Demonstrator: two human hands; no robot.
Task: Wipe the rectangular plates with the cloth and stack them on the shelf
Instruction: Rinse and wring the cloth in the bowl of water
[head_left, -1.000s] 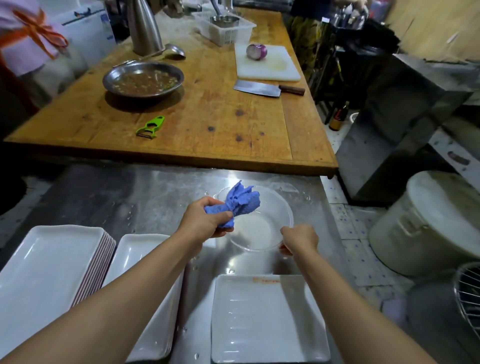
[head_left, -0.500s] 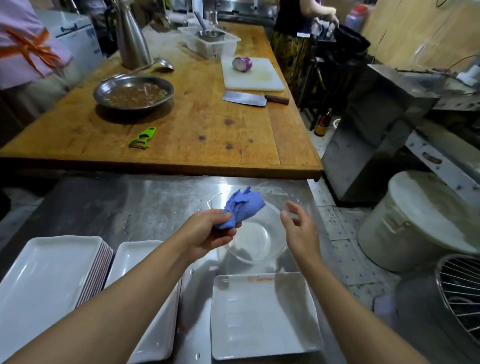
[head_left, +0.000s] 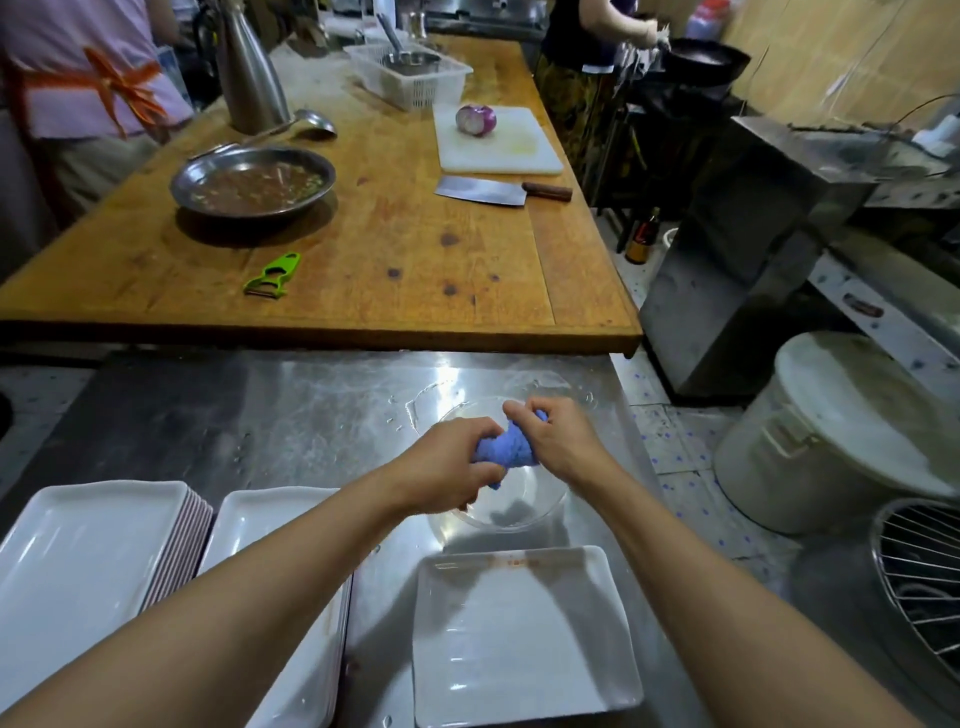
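We grip the blue cloth (head_left: 506, 452) with both hands above the clear glass bowl (head_left: 524, 512), which serves as our landmark on the steel counter (head_left: 291, 415). Our left hand (head_left: 447, 467) is clenched around the near end of the bunched cloth, and our right hand (head_left: 558, 441) curls its fingers around the far end, so the cloth sits squeezed between the 2 fists, held just over the bowl and apart from its floor.

Just nearer to us than the bowl lies 1 white rectangular plate (head_left: 519, 639), flat on the counter, its far rim close to the bowl's near edge. To the left of the bowl, partly hidden under our left forearm, lies another rectangular plate (head_left: 270, 514), and farther left of that stands a stack of rectangular plates (head_left: 88, 561) with their edges layered.

Beyond the bowl the wooden table (head_left: 389, 249) begins. On it, well apart from the bowl, we see a green peeler (head_left: 272, 275), a metal dish (head_left: 253, 180) of brown liquid, a cleaver (head_left: 493, 190) and a white cutting board (head_left: 514, 150) carrying a halved red onion (head_left: 476, 119).
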